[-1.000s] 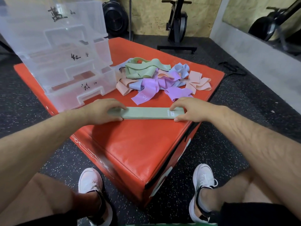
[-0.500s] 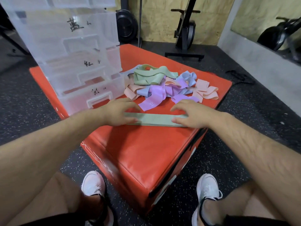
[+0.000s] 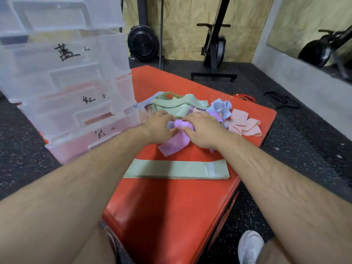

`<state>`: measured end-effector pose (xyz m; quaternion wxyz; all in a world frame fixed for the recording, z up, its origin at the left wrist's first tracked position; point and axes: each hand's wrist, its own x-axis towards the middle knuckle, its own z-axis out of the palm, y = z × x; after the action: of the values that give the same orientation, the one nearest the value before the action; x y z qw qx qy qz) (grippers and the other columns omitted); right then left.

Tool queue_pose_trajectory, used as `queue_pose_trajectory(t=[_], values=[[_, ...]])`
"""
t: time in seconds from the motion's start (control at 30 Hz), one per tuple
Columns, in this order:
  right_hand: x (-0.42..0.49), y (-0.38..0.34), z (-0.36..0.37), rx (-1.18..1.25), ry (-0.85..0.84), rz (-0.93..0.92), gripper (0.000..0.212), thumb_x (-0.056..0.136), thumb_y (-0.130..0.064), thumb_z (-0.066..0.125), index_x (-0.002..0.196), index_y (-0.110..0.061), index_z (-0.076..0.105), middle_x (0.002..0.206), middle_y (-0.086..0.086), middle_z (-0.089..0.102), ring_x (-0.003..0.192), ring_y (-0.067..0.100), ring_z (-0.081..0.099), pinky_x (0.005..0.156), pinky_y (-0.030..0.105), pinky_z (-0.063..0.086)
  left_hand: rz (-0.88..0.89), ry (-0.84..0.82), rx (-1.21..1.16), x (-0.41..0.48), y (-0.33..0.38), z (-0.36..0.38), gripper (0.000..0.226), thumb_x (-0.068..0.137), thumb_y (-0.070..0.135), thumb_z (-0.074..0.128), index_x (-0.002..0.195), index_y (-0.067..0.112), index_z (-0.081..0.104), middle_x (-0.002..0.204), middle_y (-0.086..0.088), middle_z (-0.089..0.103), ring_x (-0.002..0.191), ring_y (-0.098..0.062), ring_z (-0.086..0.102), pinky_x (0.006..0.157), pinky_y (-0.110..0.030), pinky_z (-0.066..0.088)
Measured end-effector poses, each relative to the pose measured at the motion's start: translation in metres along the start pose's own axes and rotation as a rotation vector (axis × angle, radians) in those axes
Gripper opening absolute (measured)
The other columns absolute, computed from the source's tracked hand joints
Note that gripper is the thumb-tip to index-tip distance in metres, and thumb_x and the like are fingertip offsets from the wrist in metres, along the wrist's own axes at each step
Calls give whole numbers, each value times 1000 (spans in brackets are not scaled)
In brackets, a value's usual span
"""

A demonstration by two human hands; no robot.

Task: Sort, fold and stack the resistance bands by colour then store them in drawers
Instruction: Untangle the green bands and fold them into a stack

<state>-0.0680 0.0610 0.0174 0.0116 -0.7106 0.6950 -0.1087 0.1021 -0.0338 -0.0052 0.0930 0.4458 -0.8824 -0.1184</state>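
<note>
- Head view, done so far: one green stack (image 3: 177,169) of flat-folded bands lies across the near part of the red padded bench (image 3: 171,216), edges squared, with neither hand on it.
- Head view, in hand: both hands are over the mixed pile beyond it. The left hand (image 3: 160,124) has its fingers curled onto the top of a purple band (image 3: 174,144) and seems to pinch it. The right hand (image 3: 203,128) lies on the same band with fingers reaching left. Blur hides whether it grips.
- Head view, left to do: loose green bands (image 3: 177,105) lie at the far side of the pile, blue bands (image 3: 222,108) to the right, and pink bands (image 3: 242,123) further right, all unfolded.
- Head view, storage: the clear drawer unit (image 3: 76,88) stands at the left with every drawer closed. No folded bands show inside, so storing looks not yet begun.
- Judgement: early; roughly one colour is partly stacked.
</note>
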Motion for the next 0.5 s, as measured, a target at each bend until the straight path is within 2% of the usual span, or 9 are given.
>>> queue_pose_trajectory(t=[0.07,0.13,0.23,0.33,0.43,0.5], values=[[16,4,5,-28,13,22,39,101,-42,39,130,-28,59,136,-2,54,130,27,40,103,45,36,-51,-3,-3,12,-2,2,68,78,78,39,123,31,61,136,-8,47,132,-30,37,112,-45,32],[29,7,11,-51,-3,47,41,101,-42,35,132,-31,60,135,-4,51,132,27,38,103,44,32,-77,6,-35,21,0,4,75,71,79,30,121,34,62,135,-7,48,132,-31,35,112,-47,30],[46,8,19,-38,-38,95,42,101,-39,31,128,-35,63,149,-2,42,139,27,29,111,44,23,-81,-22,-44,29,1,7,66,73,69,31,118,32,63,133,-3,49,128,-29,42,109,-47,35],[55,6,26,-24,-93,111,45,100,-35,29,130,-34,61,159,-4,33,144,27,23,116,45,17,-70,-39,-66,32,3,8,52,75,61,36,107,32,65,119,2,55,118,-27,51,100,-46,44],[58,1,29,-32,-114,118,47,99,-33,28,133,-25,59,155,-7,39,141,27,28,115,44,17,-86,-32,-124,28,8,3,44,76,51,40,101,25,66,113,-1,63,111,-26,57,96,-44,47],[58,-1,30,-27,-97,124,45,98,-32,29,127,-19,60,146,-6,49,134,28,34,112,43,21,-100,-29,-142,26,10,2,36,78,46,43,95,24,65,105,0,67,102,-27,60,90,-44,50]])
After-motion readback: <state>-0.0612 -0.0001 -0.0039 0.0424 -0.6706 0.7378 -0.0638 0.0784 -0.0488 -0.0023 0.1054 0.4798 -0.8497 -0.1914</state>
